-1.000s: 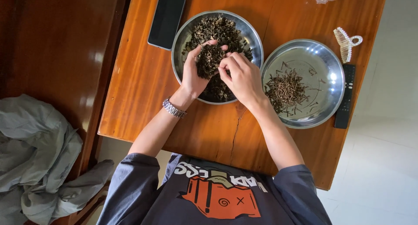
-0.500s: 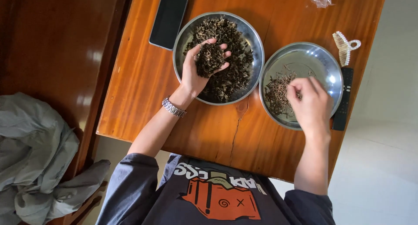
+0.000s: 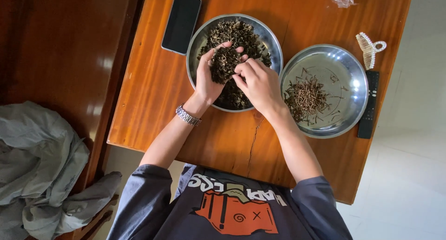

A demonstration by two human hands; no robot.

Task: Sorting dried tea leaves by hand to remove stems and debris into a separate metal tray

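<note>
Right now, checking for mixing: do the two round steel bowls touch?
Apart. The head view shows wooden table between the dark-leaf bowl and the stem bowl.

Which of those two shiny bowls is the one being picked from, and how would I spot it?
On the wooden table sit two round steel bowls side by side. It is the bowl next to the black phone, under both hands: left hand cupping a clump, right hand picking at it. It is heaped with dark dried leaves; the other bowl holds only a small pile of thin stems.
</note>
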